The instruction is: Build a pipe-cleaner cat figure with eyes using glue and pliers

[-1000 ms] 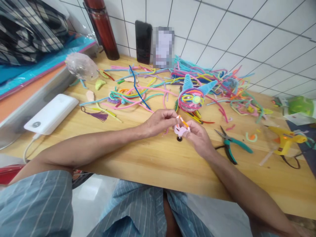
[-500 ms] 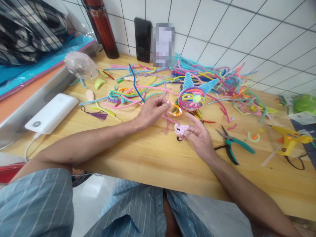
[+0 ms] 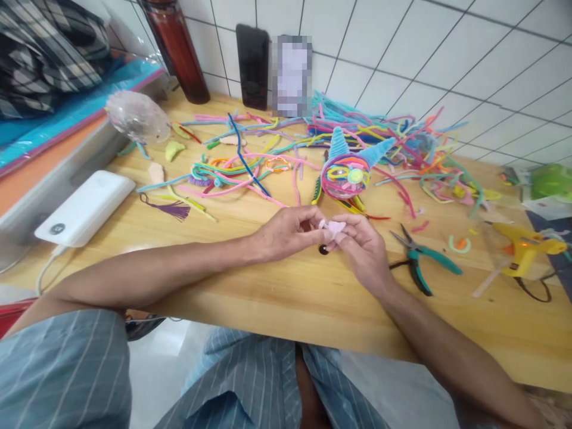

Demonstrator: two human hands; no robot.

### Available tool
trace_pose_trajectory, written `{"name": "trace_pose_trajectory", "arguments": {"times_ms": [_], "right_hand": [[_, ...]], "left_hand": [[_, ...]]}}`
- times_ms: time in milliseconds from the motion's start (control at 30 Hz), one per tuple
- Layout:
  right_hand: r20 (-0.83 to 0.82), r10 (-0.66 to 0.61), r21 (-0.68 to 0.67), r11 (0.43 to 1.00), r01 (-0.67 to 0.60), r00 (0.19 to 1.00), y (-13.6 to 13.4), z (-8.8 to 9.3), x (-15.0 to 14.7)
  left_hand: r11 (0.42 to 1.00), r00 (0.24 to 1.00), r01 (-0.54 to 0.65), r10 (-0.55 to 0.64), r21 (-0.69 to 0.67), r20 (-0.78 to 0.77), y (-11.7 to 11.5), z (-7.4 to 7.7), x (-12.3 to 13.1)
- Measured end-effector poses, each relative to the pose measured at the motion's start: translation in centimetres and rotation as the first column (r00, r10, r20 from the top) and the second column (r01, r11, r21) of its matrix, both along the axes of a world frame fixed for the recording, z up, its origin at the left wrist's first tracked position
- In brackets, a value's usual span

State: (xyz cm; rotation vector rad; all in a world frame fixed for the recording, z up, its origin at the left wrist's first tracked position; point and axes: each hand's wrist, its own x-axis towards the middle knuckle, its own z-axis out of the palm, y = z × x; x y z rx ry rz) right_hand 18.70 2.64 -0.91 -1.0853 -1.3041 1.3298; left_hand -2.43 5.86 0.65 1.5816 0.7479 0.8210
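Observation:
Both my hands meet over the front middle of the table around a small pale pink fuzzy piece (image 3: 336, 229), perhaps shaped from pipe cleaner. My right hand (image 3: 364, 250) pinches its right side between thumb and fingers. At its left end, the thumb and fingers of my left hand (image 3: 290, 233) are closed on it too; the fingertips partly hide it. Just below the fingers shows a small round black thing (image 3: 323, 249). Beyond my hands stands a round, colourful pipe-cleaner figure (image 3: 346, 186) with two blue horns. An orange-and-white ring (image 3: 286, 169) lies among pipe cleaners.
Long-nose pliers (image 3: 414, 255) and a yellow glue gun (image 3: 521, 253) lie at right. Loose pipe cleaners (image 3: 333, 110) heap along the tiled wall. A black phone (image 3: 252, 68) and a blurred screen (image 3: 294, 77) lean there. At left are a power bank (image 3: 87, 205) and a red-brown flask (image 3: 181, 56).
My left hand has let go of the orange-and-white ring, which now lies farther back on the table. It has come right and down to take hold of the pink piece.

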Motion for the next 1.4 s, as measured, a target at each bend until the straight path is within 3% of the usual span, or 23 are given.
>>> {"name": "trace_pose_trajectory", "arguments": {"times_ms": [167,267,333,467,533,600,733,833,933,1000,1067,1167,1300,1400], "right_hand": [[0.028,0.03,-0.025,0.999,-0.029,0.999,0.1,0.2,-0.2],[0.05,0.008,-0.006,1.0,-0.007,0.999,0.0,-0.1,-0.2],[0.085,-0.021,0.058,0.998,0.016,0.996,-0.1,-0.5,0.0],[0.325,-0.158,0.31,0.949,0.053,0.932,-0.3,-1.0,0.5],[0.435,-0.215,0.391,0.92,0.032,0.874,-0.3,-0.9,0.8],[0.488,-0.245,0.416,0.909,0.024,0.838,-0.1,-0.8,1.0],[0.493,-0.256,0.403,0.914,0.043,0.832,0.4,-0.7,1.2],[0.391,-0.135,0.275,0.961,0.025,0.91,0.5,-0.7,1.1],[0.211,-0.042,0.128,0.992,0.015,0.977,0.5,-0.8,0.9],[0.109,-0.103,0.123,0.988,0.09,0.989,0.7,-0.9,0.8],[0.041,-0.215,0.165,0.965,0.205,0.976,1.0,-1.0,0.8],[0.027,-0.334,0.227,0.92,0.319,0.942,1.2,-0.9,0.8],[0.023,-0.361,0.285,0.896,0.339,0.932,1.1,-0.5,0.6],[0.026,-0.362,0.296,0.893,0.338,0.932,0.9,-0.2,0.5]], "left_hand": [[0.999,0.999,-0.008,0.01,-0.049,0.048,0.0,-1.5,0.2],[0.996,0.995,-0.026,0.034,-0.086,0.094,0.2,-1.4,0.2],[0.98,0.987,-0.021,0.052,-0.199,0.154,0.4,-1.2,0.3],[0.851,0.968,0.054,0.082,-0.522,0.235,0.7,-1.2,0.5],[0.783,0.964,0.082,0.095,-0.616,0.249,0.8,-1.1,0.5],[0.756,0.955,0.083,0.125,-0.65,0.267,1.0,-1.0,0.4],[0.784,0.92,0.001,0.242,-0.621,0.307,1.6,-0.4,0.0],[0.797,0.909,-0.081,0.305,-0.599,0.283,2.4,-0.2,-0.2],[0.832,0.933,-0.151,0.299,-0.534,0.201,3.2,-0.6,-0.2],[0.878,0.961,-0.172,0.249,-0.446,0.12,3.4,-0.9,-0.3],[0.932,0.988,-0.129,0.149,-0.338,0.034,3.3,-1.1,-0.4],[0.986,0.993,0.041,-0.057,-0.16,-0.099,2.4,-0.7,-0.4],[0.967,0.941,0.248,-0.226,0.058,-0.25,0.7,0.3,-0.4],[0.96,0.934,0.265,-0.233,0.09,-0.269,0.1,0.7,-0.6]]}}
